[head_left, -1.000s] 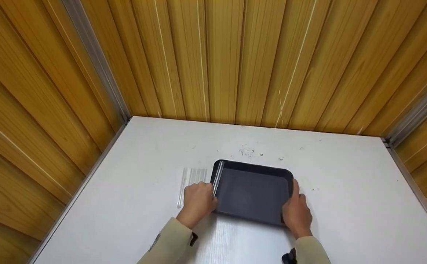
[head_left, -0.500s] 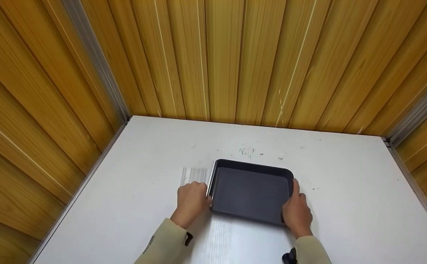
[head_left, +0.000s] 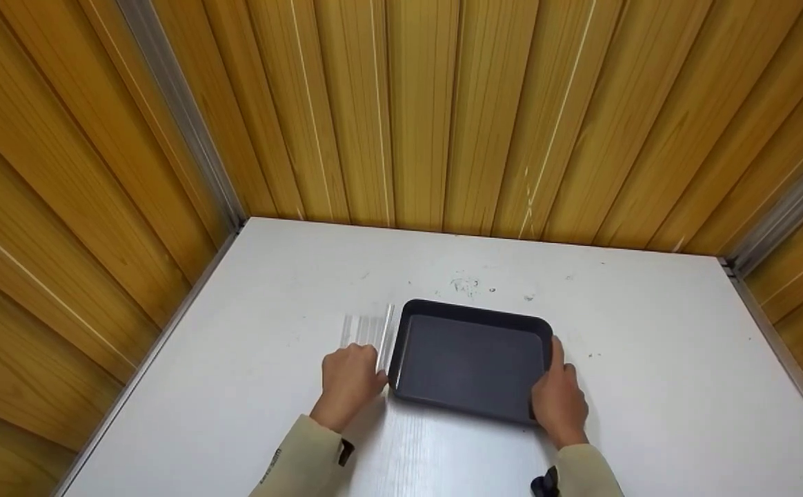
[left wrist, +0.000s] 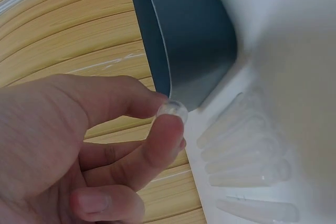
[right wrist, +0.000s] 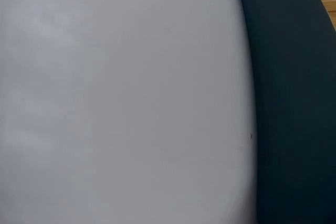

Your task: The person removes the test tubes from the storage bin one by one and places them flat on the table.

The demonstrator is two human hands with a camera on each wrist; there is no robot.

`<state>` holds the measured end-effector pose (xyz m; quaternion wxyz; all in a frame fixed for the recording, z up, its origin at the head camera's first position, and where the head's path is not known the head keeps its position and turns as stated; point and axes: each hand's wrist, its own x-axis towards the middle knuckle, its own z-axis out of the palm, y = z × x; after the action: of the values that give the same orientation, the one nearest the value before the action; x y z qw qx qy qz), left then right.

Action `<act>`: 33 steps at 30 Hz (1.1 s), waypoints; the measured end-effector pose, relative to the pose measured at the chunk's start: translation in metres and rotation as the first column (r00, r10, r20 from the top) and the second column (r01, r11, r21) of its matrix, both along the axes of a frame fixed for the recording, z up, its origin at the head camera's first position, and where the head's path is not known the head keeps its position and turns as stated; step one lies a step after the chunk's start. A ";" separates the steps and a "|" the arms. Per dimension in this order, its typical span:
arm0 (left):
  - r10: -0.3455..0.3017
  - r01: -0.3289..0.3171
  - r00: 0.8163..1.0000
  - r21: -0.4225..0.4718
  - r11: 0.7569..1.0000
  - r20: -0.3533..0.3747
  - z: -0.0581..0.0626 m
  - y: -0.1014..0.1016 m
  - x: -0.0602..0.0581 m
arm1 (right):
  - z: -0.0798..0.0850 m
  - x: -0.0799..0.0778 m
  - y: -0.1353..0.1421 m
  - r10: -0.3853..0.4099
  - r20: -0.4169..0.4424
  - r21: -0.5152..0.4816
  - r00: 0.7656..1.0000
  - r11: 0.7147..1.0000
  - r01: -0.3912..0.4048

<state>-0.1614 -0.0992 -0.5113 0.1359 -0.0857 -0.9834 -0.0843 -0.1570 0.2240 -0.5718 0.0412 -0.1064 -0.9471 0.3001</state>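
My left hand (head_left: 348, 383) pinches a clear test tube (head_left: 388, 328) between thumb and fingers, just outside the left rim of a dark grey tray (head_left: 474, 362). In the left wrist view the tube's rounded end (left wrist: 172, 109) shows between the fingertips, close to the tray's corner. Several more clear tubes (left wrist: 244, 174) lie side by side on the table, partly hidden behind the left hand in the head view. My right hand (head_left: 559, 397) grips the tray's right rim. Only the tray's wall (right wrist: 294, 108) and the table appear in the right wrist view, without the hand.
The white table (head_left: 291, 276) has dark marks (head_left: 467, 284) behind the tray. Wood-patterned panels (head_left: 415, 117) with metal corner posts enclose its back and sides. Both forearms reach in from the front edge of the view.
My left hand has moved left, carrying the tube out over the tray's left rim to beside the tray. The tray's left end has shifted slightly left; the right hand stays on its rim.
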 end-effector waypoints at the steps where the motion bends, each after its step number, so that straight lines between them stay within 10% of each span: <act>1: 0.006 -0.006 1.000 0.000 1.000 0.004 0.000 -0.001 0.000 | 0.000 0.000 0.000 0.000 0.000 0.000 1.000 1.000 0.000; 33: 0.100 -0.104 0.989 0.038 0.994 0.111 -0.012 -0.031 0.002 | 0.001 0.001 0.000 -0.005 0.005 -0.001 1.000 1.000 0.005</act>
<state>-0.1593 -0.1302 -0.5236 0.0880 -0.0275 -0.9904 -0.1033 -0.1561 0.2244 -0.5707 0.0397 -0.1094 -0.9468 0.3000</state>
